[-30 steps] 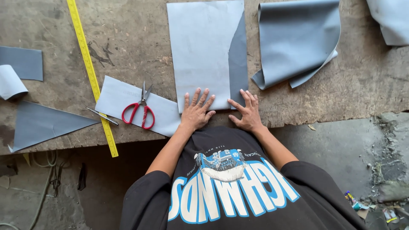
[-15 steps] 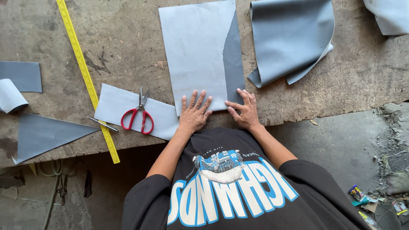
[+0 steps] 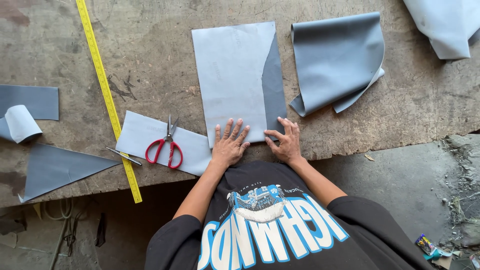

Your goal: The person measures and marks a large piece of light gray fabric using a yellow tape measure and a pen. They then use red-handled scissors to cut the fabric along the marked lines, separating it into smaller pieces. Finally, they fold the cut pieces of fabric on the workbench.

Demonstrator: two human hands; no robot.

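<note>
A grey rectangular sheet [image 3: 235, 75] lies folded over on the worn wooden table [image 3: 160, 45], its darker side showing along the right edge. My left hand [image 3: 229, 143] presses flat on the sheet's near edge, fingers spread. Just to its right, my right hand [image 3: 285, 141] rests with its fingers on the near right corner of the same sheet. Neither hand grips anything.
Red-handled scissors [image 3: 165, 147] lie on a smaller grey strip [image 3: 145, 135] left of my hands. Nearby are a thin metal tool [image 3: 123, 155], a yellow measuring tape [image 3: 106, 95], a grey triangle offcut [image 3: 55, 167], curled grey sheets [image 3: 335, 60] and more scraps [image 3: 22, 107].
The hands have stayed on the sheet's near edge. Only the view has shifted a little.
</note>
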